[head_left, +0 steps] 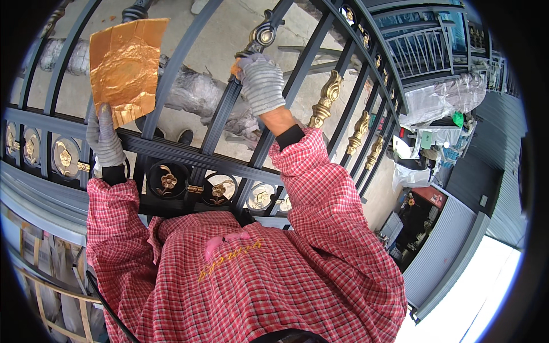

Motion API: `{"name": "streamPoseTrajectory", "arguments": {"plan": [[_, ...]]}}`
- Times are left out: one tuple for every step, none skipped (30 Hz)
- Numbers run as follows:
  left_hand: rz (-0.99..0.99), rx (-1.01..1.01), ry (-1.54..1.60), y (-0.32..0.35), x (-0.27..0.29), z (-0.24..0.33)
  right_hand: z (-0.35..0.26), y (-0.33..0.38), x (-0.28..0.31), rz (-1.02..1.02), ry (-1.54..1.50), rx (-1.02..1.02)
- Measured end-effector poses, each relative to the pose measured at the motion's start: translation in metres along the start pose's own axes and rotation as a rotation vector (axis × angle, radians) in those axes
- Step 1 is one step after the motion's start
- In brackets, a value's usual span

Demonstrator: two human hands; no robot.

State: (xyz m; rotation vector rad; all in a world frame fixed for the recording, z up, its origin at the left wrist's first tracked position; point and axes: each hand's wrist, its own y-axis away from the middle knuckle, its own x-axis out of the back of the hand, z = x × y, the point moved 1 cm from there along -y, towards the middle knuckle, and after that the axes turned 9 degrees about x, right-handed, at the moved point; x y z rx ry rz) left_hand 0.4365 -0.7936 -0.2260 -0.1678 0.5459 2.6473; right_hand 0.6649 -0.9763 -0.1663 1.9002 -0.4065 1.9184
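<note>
A dark grey iron gate [189, 154] with vertical bars and gold ornaments stands before me. My left hand [104, 136], in a grey knit glove, holds up a crinkled sheet of gold foil [124, 66] by its lower edge. My right hand [261, 82], also gloved, presses against a cast ornament [262, 38] on one bar, with a bit of gold showing under the fingers. A gilded ornament [326, 98] sits on the neighbouring bar to the right. My sleeves are red plaid.
Round rings with gold flowers [168, 180] line the gate's lower band. Plastic-wrapped bundles [197, 91] lie on the concrete behind the bars. More grey railings [420, 51] and wrapped goods [443, 97] stand at the upper right, and cluttered shelves [414, 220] lower right.
</note>
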Motion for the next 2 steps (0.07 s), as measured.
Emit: {"name": "streamPoseTrajectory", "arguments": {"plan": [[-0.001,-0.019,0.014,-0.0003,0.0007,0.001,0.001,-0.0011,-0.0045,-0.015,0.05,0.008],[-0.001,-0.039,0.028,0.0005,-0.002,0.0028,0.0073,0.0012,-0.0082,-0.029,0.1,0.016]]}}
